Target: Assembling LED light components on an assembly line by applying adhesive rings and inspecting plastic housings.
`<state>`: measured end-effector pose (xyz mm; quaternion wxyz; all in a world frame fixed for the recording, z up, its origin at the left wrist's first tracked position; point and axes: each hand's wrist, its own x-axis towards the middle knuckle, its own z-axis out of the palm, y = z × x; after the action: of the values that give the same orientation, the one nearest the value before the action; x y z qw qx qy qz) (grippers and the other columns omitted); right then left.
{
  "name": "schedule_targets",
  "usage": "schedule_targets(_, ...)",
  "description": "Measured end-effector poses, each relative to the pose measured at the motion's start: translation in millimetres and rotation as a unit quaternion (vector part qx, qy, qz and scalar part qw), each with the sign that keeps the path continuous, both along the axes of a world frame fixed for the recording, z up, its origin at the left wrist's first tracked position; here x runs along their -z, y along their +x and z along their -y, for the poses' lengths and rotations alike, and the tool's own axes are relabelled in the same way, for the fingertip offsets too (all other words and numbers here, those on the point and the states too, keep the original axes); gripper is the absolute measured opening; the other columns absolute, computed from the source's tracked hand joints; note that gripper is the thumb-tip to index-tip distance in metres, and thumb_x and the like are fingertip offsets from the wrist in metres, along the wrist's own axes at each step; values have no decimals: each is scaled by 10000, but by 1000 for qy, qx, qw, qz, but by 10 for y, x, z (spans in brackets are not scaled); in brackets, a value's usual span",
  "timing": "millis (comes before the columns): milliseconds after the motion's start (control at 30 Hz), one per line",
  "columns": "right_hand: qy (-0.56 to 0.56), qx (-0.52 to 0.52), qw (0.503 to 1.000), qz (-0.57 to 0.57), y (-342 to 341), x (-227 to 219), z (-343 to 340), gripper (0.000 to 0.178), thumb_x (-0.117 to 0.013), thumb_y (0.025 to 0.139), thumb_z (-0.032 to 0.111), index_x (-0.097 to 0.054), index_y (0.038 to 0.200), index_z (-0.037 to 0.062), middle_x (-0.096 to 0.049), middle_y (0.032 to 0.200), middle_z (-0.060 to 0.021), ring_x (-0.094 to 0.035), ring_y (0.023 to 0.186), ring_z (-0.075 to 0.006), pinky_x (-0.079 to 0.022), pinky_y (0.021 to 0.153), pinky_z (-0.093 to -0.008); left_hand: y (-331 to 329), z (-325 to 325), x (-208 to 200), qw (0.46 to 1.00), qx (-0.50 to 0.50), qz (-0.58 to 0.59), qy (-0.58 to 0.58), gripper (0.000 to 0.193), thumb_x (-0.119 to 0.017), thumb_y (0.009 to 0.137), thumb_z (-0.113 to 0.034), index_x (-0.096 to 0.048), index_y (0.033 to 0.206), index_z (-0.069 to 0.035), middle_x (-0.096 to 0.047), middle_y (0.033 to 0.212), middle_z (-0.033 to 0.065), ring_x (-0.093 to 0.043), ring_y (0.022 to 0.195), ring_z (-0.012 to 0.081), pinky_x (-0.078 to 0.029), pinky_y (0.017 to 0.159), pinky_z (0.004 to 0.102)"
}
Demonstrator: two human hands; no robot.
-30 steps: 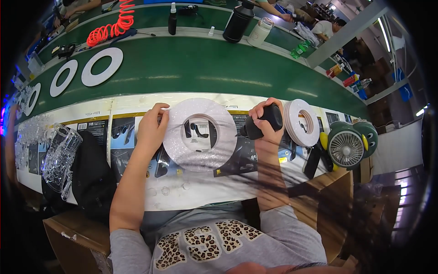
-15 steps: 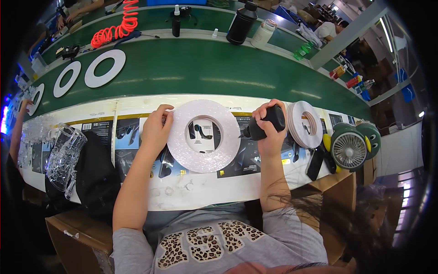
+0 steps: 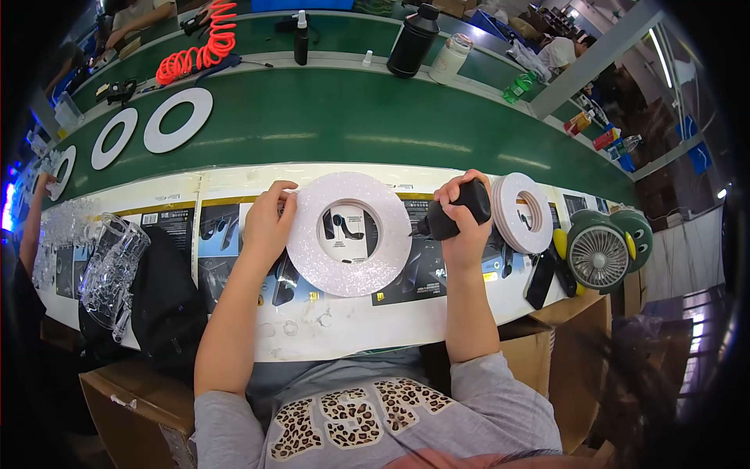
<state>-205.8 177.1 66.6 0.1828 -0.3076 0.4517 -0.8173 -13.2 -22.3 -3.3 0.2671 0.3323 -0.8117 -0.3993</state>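
Observation:
A flat white glittery ring (image 3: 308, 250) lies in front of me on the printed cardboard covering the worktop. My left hand (image 3: 272, 209) has its fingers and thumb at the ring's upper left edge, gripping it there. In my right hand (image 3: 461, 215) is a black squeeze bottle (image 3: 444, 222), tilted so that its thin nozzle points left at the ring's right edge. Whether the tip touches the ring or any liquid comes out is too small to tell. Just right of that hand stands a stack of similar white rings (image 3: 508, 215).
Beyond the worktop runs a green belt (image 3: 328, 117) carrying separate white rings (image 3: 178, 119); another person's hand (image 3: 48, 181) touches one at far left. Clear plastic parts (image 3: 109, 266) lie left on black cloth. A green fan (image 3: 598, 258) and phone (image 3: 539, 280) are at right, bottles (image 3: 414, 39) behind.
The rings on the belt have shifted very slightly to the left. My hands, the ring and the squeeze bottle hold almost the same places. Loose hair has moved off my right arm.

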Motion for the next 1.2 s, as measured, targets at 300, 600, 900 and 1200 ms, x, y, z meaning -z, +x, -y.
schedule_targets(300,-76,28,969,232,-297,46,-96,390,-479,700,-51,-448,1067,75,-466,839,-49,-492,777,-169,-454,805,-347,8,-18,6,1000,-3,4,8,199,-525,949,-153,-585,1114,-60,-648,884,117,-623,824,220,-481,753,309)
schedule_targets(600,-130,-59,899,415,-774,494,-106,197,-548,760,-8,-516,953,11,-574,875,-78,-573,810,-186,-487,812,-364,47,68,38,1000,-11,13,-23,224,-508,945,-207,-592,1106,-76,-650,894,174,-633,832,312,-496,731,395)
schedule_targets(900,-157,-49,874,458,-765,452,-126,495,-462,892,227,-440,1304,-48,-546,1324,-149,-496,1259,-251,-379,1078,-403,-46,-27,16,996,6,10,-87,242,-539,910,-220,-609,1071,-55,-650,810,174,-609,789,340,-480,702,418)
schedule_targets(1200,-138,-101,888,428,-921,766,-131,457,-529,905,362,-549,1275,94,-644,1160,-29,-592,984,-158,-405,738,-300,-43,22,-74,942,0,62,-329,190,-612,832,-234,-606,922,-66,-645,787,121,-617,820,309,-464,729,445)
